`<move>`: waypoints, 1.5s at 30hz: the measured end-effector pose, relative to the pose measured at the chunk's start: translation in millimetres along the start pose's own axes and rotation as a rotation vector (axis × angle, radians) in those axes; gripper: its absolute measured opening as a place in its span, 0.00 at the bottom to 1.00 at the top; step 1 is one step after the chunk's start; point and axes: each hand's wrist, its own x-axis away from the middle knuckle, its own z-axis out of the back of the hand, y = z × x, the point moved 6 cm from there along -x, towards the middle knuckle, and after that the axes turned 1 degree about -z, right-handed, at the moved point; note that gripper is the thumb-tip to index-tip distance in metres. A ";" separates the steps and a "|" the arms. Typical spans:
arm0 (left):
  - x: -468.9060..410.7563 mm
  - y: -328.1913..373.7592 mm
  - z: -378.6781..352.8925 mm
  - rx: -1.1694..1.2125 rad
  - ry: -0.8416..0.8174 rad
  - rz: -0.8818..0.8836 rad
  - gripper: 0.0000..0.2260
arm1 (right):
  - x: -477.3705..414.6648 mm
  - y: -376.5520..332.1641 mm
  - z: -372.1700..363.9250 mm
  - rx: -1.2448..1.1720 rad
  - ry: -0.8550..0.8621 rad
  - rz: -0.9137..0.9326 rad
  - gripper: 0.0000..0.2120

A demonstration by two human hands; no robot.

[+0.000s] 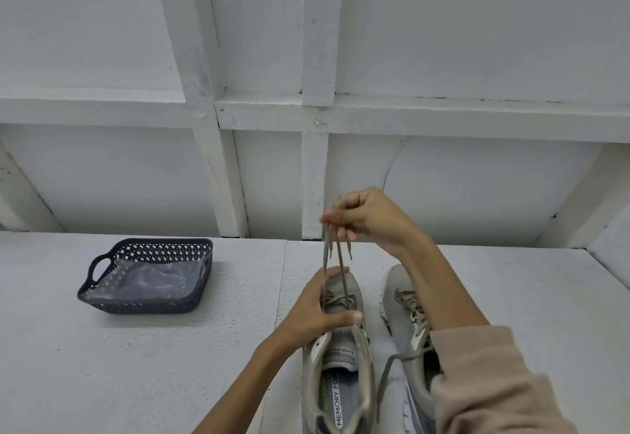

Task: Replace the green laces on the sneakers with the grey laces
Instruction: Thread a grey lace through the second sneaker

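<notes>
Your left hand (317,314) grips the left sneaker (341,365) at bottom centre, and your right hand (370,218) pinches its two grey lace ends (342,273) up above it. The second sneaker (404,297) sits just to the right, with one dark basket (102,264) mid-left.

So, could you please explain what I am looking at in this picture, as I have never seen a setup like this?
There is no machine: a person works with two bare hands, filmed by a camera worn on the head, looking down. On the white surface stand the left sneaker, the right sneaker and a dark basket holding a clear plastic bag. The left hand grips the left sneaker, while the right hand pinches both ends of its lace, pulled up taut.
</notes>
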 end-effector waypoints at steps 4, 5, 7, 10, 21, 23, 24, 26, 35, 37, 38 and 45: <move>2.5 1.4 2.1 -0.006 -0.006 0.016 0.33 | -14.2 -31.3 16.5 -0.270 0.156 0.136 0.06; 3.5 1.6 1.7 0.006 -0.013 0.025 0.31 | -17.8 -33.5 18.4 -0.300 0.177 0.144 0.06; 4.4 1.4 1.3 0.027 -0.023 0.037 0.27 | -24.8 -30.3 17.8 -0.345 0.197 0.129 0.05; 4.2 0.6 -0.7 0.034 -0.041 0.050 0.21 | -33.0 -19.1 17.7 -0.438 0.225 0.092 0.06; 0.9 -7.6 -6.2 0.101 -0.086 0.128 0.28 | -50.6 -12.2 33.8 -0.495 0.318 0.060 0.05; 2.0 -8.1 -3.9 0.125 -0.050 0.114 0.28 | -49.5 -11.8 34.7 -0.489 0.299 0.052 0.05; 2.6 -8.3 -3.3 0.137 -0.033 0.097 0.27 | -49.0 -12.3 35.3 -0.482 0.294 0.049 0.05; 3.9 -6.6 -2.0 0.145 0.003 0.066 0.22 | -48.1 -11.8 35.9 -0.454 0.290 0.041 0.05; -31.5 64.0 30.3 0.290 0.160 -0.084 0.12 | -43.1 12.0 35.7 -0.222 0.307 -0.028 0.12; -41.7 66.4 42.5 0.312 0.262 -0.058 0.11 | -40.6 20.0 42.8 -0.250 0.351 -0.034 0.12; -43.9 64.7 48.1 0.333 0.320 -0.042 0.10 | -39.0 26.2 47.9 -0.282 0.384 -0.044 0.13; -31.7 34.7 82.6 0.602 0.622 0.003 0.09 | -10.9 79.5 99.0 -0.615 0.683 -0.134 0.20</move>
